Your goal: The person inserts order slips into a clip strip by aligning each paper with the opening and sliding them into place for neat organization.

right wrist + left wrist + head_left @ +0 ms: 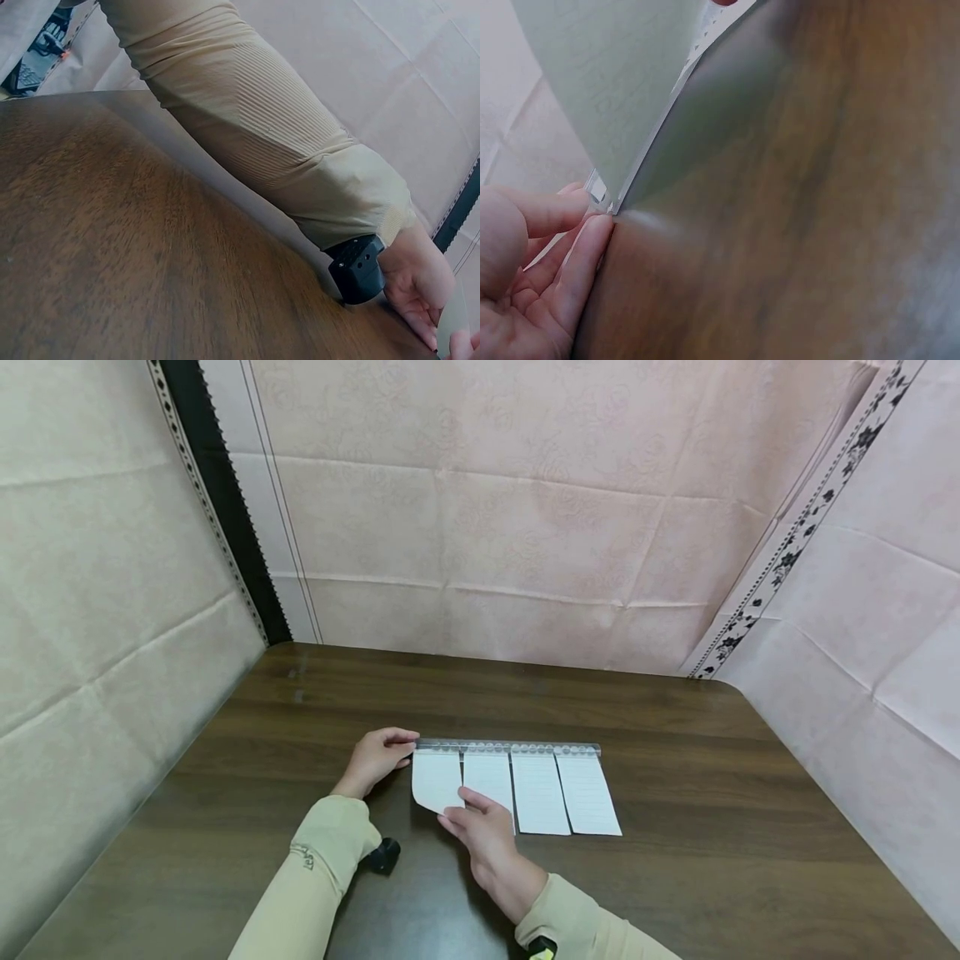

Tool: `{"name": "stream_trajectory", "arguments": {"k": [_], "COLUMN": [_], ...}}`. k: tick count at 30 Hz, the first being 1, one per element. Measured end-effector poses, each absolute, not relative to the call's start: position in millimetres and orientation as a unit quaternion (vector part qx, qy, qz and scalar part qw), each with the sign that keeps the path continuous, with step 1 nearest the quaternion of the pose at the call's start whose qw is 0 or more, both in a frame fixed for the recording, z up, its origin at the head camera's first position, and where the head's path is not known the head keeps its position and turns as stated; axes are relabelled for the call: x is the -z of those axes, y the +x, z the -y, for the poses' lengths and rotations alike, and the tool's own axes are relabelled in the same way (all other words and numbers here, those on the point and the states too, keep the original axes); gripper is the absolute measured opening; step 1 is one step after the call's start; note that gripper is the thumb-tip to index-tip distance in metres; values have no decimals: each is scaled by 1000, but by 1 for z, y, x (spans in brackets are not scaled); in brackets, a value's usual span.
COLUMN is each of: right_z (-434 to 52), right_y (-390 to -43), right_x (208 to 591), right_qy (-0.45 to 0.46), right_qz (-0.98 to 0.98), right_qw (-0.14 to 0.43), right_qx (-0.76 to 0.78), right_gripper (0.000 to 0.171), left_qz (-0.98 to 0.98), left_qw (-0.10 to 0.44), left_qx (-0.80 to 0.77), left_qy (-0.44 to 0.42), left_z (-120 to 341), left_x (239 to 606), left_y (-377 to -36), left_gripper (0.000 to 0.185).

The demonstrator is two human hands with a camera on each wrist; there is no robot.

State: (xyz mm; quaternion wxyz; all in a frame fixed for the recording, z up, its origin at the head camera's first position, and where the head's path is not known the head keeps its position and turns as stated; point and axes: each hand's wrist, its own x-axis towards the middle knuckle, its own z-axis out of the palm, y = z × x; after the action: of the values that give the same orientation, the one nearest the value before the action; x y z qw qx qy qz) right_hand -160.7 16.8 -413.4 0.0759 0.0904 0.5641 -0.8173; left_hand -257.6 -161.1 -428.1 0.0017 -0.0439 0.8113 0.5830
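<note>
A row of several white lined paper slips (542, 793) lies side by side on the brown table. Along their far edge runs a clear plastic strip (517, 747) with round marks. My left hand (375, 760) pinches the left end of this strip between thumb and fingers; the left wrist view shows the left hand (540, 262) at the strip's corner. With thumb and fingers, my right hand (487, 843) holds the near edge of the leftmost paper slip (437, 781), which bends up off the table. In the right wrist view this slip (452, 319) stands partly raised beside the fingertips.
The wood-grain table (712, 793) is enclosed by pale patterned cloth (525, 527) at the back and sides. Black wrist devices sit at both cuffs, one being the left device (384, 857). Dark items (41, 56) show beyond the cloth's edge in the right wrist view.
</note>
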Motion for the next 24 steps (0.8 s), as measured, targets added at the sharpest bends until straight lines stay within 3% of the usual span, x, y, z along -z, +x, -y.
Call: {"name": "stream_trajectory", "arguments": {"k": [24], "right_z": [-16], "right_y": [-162], "right_x": [423], "right_qy": [108], "right_qz": [-577], "right_qw": [66], "right_qx": [807], "right_gripper": [48], "left_qz": [-812], "left_qw": [2], "left_qx": [-583], "left_qy": [-37], "left_z": [162], "left_x": [430], "left_y": [-258], "left_gripper": [23]}}
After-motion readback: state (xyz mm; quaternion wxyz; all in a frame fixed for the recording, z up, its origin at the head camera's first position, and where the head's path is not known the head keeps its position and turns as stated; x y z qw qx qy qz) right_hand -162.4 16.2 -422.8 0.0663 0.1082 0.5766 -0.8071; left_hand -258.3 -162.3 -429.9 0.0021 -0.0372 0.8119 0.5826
